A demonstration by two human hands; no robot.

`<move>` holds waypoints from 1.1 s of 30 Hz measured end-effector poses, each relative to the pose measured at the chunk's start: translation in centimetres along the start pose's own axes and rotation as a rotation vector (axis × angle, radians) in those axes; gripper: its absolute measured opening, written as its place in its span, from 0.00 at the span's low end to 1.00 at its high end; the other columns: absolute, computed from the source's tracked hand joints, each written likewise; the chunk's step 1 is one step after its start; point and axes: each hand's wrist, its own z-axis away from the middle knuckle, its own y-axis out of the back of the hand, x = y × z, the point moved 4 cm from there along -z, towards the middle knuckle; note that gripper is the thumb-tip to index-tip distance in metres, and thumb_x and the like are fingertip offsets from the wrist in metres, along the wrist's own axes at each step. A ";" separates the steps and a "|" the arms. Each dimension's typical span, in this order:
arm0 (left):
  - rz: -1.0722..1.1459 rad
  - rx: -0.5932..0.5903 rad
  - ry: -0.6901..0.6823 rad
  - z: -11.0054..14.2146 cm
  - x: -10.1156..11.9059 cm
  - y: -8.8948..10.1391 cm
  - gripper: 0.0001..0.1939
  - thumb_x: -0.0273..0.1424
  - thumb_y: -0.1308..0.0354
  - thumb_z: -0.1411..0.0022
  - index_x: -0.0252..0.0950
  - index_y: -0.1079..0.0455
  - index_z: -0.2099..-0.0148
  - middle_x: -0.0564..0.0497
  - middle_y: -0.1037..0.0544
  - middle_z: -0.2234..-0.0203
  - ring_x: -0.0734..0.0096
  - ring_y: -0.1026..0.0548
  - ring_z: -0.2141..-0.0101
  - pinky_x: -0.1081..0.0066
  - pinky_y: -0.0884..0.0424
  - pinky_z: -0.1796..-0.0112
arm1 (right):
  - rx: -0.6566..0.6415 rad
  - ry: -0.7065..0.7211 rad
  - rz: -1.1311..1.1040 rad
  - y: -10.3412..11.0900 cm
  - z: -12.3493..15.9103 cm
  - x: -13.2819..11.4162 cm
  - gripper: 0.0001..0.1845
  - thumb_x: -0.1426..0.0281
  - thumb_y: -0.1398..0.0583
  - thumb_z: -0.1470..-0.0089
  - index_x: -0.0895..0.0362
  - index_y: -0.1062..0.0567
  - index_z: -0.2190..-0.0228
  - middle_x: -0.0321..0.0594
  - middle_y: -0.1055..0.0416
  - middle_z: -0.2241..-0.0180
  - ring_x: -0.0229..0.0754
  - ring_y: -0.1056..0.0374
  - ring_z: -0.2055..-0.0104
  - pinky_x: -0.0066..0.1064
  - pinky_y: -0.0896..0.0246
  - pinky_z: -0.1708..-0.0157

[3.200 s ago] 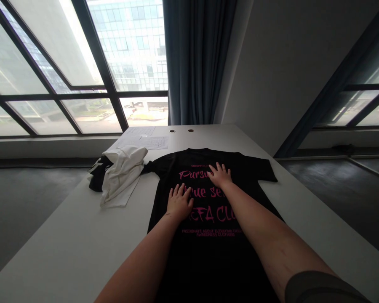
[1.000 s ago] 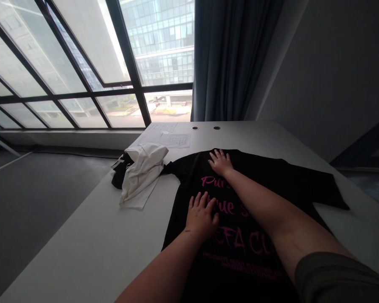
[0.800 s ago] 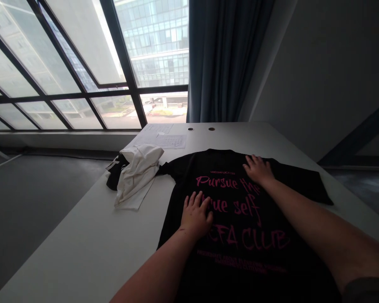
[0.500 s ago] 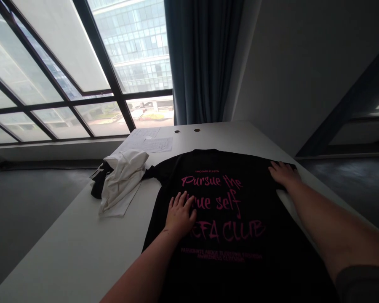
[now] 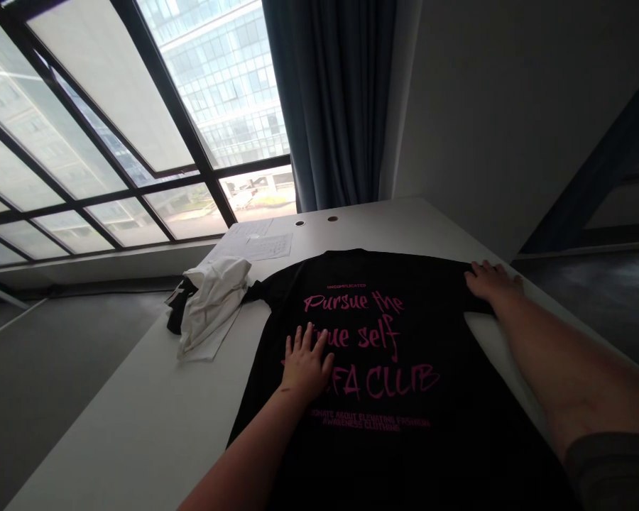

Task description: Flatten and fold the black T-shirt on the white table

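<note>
Black T-shirt point(image 5: 383, 440) with pink lettering lies spread flat on the white table point(image 5: 138, 419) in front of me, printed side up. Its long axis runs straight away from me: the collar points toward the far end of the table and the window point(image 5: 111, 142), and the hem comes back toward my body, running out of view at the bottom. The sleeves stretch out to either side, across the table's width. The lettering reads right way up from where I stand.

My left hand point(image 5: 304, 363) rests palm down on the middle of the print, fingers spread and flat, covering the start of two lines of text; it grips nothing, only presses on the cloth. My right hand point(image 5: 490, 282) is out at the right sleeve, near the table's right edge, also open and flat with its fingers laid on the sleeve's end, holding nothing.

Just beside the left sleeve sits a crumpled white garment point(image 5: 213, 301) on top of something dark point(image 5: 175, 316). Beyond it, some printed papers point(image 5: 258, 245) lie flat, and two small round holes point(image 5: 316, 221) show in the tabletop near the blue curtain point(image 5: 330, 99).
</note>
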 end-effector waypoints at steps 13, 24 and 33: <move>0.093 -0.208 -0.968 7.5 17.9 -1.1 0.35 0.55 0.50 0.28 0.48 0.42 0.25 0.49 0.46 0.25 0.48 0.51 0.26 0.42 0.51 0.31 | 0.267 -0.074 -0.004 2.1 3.9 4.1 0.30 0.50 0.43 0.38 0.55 0.21 0.45 0.62 0.28 0.43 0.66 0.35 0.41 0.52 0.39 0.48; 0.085 -0.257 -1.057 8.9 21.8 -1.7 0.35 0.54 0.52 0.27 0.49 0.44 0.24 0.48 0.50 0.24 0.43 0.54 0.26 0.34 0.51 0.33 | 0.139 -0.088 -0.003 3.0 1.7 4.9 0.23 0.60 0.46 0.30 0.58 0.26 0.42 0.60 0.25 0.45 0.57 0.30 0.43 0.48 0.46 0.48; 0.028 -0.258 -1.066 9.2 25.4 -2.1 0.36 0.55 0.54 0.27 0.49 0.47 0.23 0.48 0.50 0.24 0.42 0.53 0.26 0.37 0.48 0.34 | 0.114 -0.107 -0.063 3.6 -0.1 7.2 0.24 0.58 0.44 0.33 0.54 0.28 0.41 0.59 0.25 0.46 0.58 0.31 0.44 0.51 0.46 0.47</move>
